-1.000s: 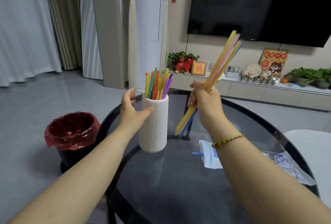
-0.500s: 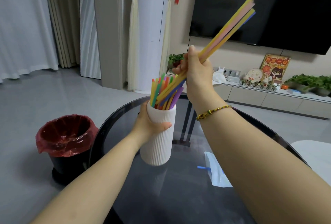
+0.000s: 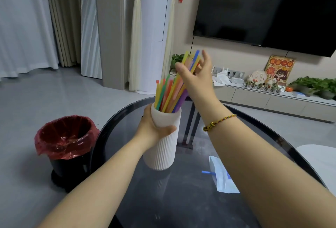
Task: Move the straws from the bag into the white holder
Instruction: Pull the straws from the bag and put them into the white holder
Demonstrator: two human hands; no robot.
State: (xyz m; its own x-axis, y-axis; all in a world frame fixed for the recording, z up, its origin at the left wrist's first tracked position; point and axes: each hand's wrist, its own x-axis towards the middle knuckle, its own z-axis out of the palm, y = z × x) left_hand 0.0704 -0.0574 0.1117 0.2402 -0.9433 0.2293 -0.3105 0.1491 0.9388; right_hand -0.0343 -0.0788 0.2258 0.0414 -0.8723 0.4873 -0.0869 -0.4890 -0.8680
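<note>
A white ribbed holder [image 3: 163, 147] stands on the round dark glass table [image 3: 181, 200], tilted a little to the right. My left hand [image 3: 154, 127] is wrapped around its upper part. Several coloured straws [image 3: 169, 96] stand in it, leaning right. Just above the rim my right hand [image 3: 196, 76] has its fingers spread, and the tall yellow and blue straws [image 3: 190, 60] rest against the palm. The plastic bag [image 3: 221, 178] lies flat on the table under my right forearm, with one blue straw [image 3: 207, 172] sticking out of it.
A black bin with a red liner [image 3: 65, 142] stands on the floor left of the table. A low cabinet [image 3: 272, 100] with plants and ornaments runs along the far wall under a television [image 3: 263, 9]. A white seat edge [image 3: 320, 158] shows at the right.
My right hand has lowered the straw bunch into the holder and opened its fingers. My left hand went from beside the holder to gripping it, and it stays gripped.
</note>
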